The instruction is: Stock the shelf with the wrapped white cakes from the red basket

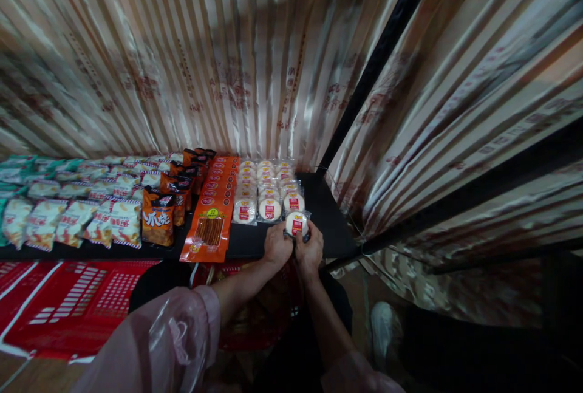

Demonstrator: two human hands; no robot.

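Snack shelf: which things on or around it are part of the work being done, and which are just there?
Seemingly in use:
left hand
right hand
round white pack, held by both
matching packs beside it
black shelf

Apparently just there:
orange stick packs
orange-black bags
white bags
red basket
curtain

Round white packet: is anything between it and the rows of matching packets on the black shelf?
Nothing visible. The left hand and right hand hold the packet at the near end of the right-hand row, no other item between.

Fingers (both hands') hold 1 round packet.
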